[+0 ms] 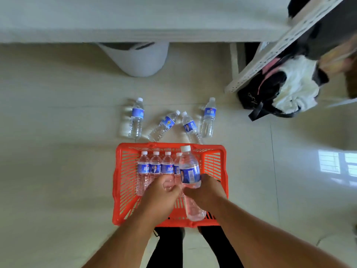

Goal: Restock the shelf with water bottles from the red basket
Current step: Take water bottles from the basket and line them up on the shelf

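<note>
Both hands (pixel 204 192) gripping ribbed clear-plastic bottles (pixel 189 171) over slatted red basket (pixel 123 180)

The left hand (pixel 163 190) covers the lower parts of the bottles in the red basket (pixel 120 182), so which one its fingers grip cannot be told. At two o'clock the shelf (pixel 274 53) runs out past the top edge, and the things beside it are blurred.
</note>
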A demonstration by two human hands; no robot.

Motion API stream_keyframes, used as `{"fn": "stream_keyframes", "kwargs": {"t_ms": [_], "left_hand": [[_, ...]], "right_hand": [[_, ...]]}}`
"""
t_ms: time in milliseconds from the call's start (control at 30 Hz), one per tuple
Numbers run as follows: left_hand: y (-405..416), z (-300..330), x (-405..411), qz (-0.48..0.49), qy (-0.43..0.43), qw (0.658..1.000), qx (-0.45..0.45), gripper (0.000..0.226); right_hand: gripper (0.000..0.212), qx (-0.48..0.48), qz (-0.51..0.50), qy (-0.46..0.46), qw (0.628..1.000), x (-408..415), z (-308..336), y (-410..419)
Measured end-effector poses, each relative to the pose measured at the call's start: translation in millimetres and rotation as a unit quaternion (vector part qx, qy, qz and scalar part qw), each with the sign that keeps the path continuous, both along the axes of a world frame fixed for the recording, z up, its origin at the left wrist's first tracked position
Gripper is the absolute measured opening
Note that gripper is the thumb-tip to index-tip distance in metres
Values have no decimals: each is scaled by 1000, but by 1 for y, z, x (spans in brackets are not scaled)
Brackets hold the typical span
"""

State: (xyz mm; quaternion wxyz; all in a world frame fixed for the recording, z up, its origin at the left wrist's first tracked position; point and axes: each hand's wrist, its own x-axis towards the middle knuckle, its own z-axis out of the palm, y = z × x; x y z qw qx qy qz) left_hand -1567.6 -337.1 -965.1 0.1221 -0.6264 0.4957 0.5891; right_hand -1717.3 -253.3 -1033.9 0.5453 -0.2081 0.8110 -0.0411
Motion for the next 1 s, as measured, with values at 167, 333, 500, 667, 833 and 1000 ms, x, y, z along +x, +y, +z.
{"fn": "stream_keyframes", "kwargs": {"t_ms": [167, 333, 500, 667, 833, 1000], "left_hand": [[-26, 156, -2, 26, 28, 997, -64, 32], [-33, 296, -9, 55, 64, 989, -125, 24], [-36, 408, -19, 85, 86, 972, -201, 30], [-48, 488, -33, 111, 108, 952, -265, 39], [-60, 535, -49, 134, 136, 929, -316, 41], [-69, 561, -56, 128, 155, 919, -338, 42]], "right_hand": [[33, -74, 55, 30, 995, -8, 177, -44], [38, -164, 82, 50, 982, -17, 336, -72], [27, -271, 88, 68, 956, -36, 454, -77], [25, -371, 95, 69, 921, -63, 539, -89], [27, -448, 81, 60, 888, -84, 588, -106], [36, -478, 66, 68, 873, -94, 610, -115]]}}
